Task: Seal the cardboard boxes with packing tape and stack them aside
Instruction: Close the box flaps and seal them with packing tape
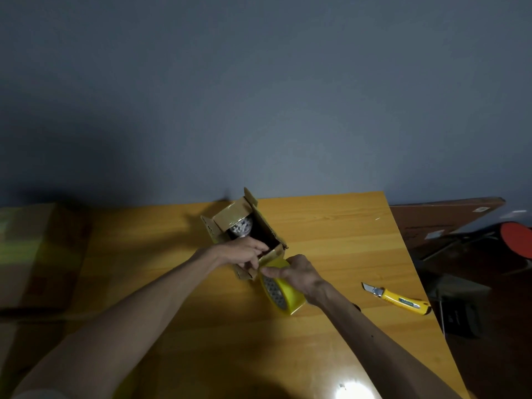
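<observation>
A small cardboard box (227, 218) stands open on the wooden table (331, 231), its flaps up and a round silvery object inside. My left hand (244, 253) holds the box's near flap, fingers curled on its edge. My right hand (296, 273) grips a yellow roll of packing tape (283, 295) right next to the box's near corner. The roll is tilted, its printed core facing left. The tape's free end seems to lie on the flap, but the blur hides it.
A yellow utility knife (398, 300) lies on the table to the right, blade out. A large cardboard box (37, 254) fills the left edge. Beyond the table's right edge are a flat brown carton (449, 220) and a red-seated stool (516, 237).
</observation>
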